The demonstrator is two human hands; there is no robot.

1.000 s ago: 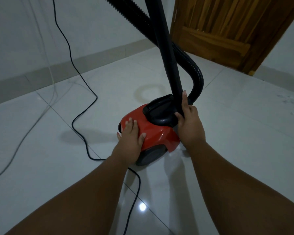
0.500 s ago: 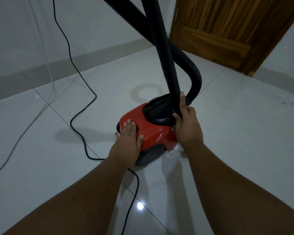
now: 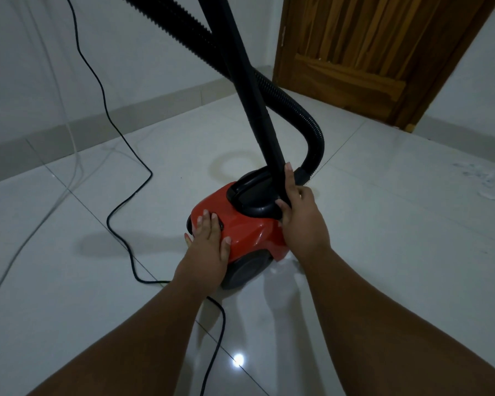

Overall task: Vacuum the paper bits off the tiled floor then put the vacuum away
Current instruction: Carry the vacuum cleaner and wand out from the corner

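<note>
A small red canister vacuum with a black handle stands on the white tiled floor in front of me. My left hand lies flat on its red rear top, fingers over a dark button. My right hand grips the lower end of the black rigid tube where it meets the handle. The ribbed black hose loops from the vacuum's front up out of view. White paper bits lie scattered on the tiles at the far right.
The black power cord snakes from the left wall across the floor to the vacuum's rear. A thin white cable lies further left. A wooden door stands behind, with a grey skirting along the wall.
The vacuum and both hands hold nearly the same pose; the view has shifted slightly, and the tube leans a little more to the left.
</note>
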